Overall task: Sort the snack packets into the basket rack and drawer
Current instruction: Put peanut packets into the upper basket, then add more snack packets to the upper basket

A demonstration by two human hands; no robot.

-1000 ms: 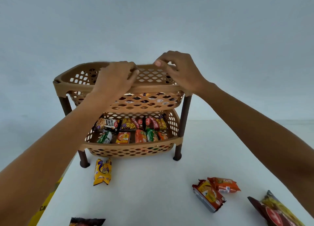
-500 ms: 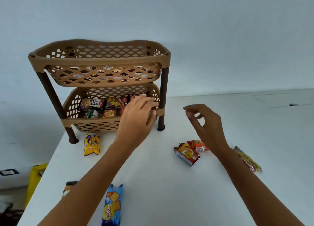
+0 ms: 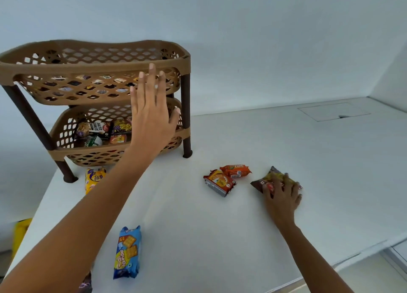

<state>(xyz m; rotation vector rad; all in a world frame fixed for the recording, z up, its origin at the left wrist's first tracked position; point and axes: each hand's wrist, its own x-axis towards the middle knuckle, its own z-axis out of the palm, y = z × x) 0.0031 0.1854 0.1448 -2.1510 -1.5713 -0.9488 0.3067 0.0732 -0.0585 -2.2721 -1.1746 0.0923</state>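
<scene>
Grasping a brown-and-yellow snack packet (image 3: pixel 271 178) on the counter (image 3: pixel 220 237): right hand (image 3: pixel 283 197), fingers curled over it. Left hand (image 3: pixel 152 118): fingers straight, released, before the two-tier basket rack (image 3: pixel 88 69).

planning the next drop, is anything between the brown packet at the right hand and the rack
The right hand holds the brown packet. Two orange packets lie between it and the basket rack, likely low enough to pass over. The left hand is raised in front of the rack.

Tan lattice basket rack (image 3: pixel 97 69) on dark brown legs; blue packet (image 3: pixel 127 252), orange packets (image 3: pixel 235 171), white table (image 3: pixel 220 226).
</scene>
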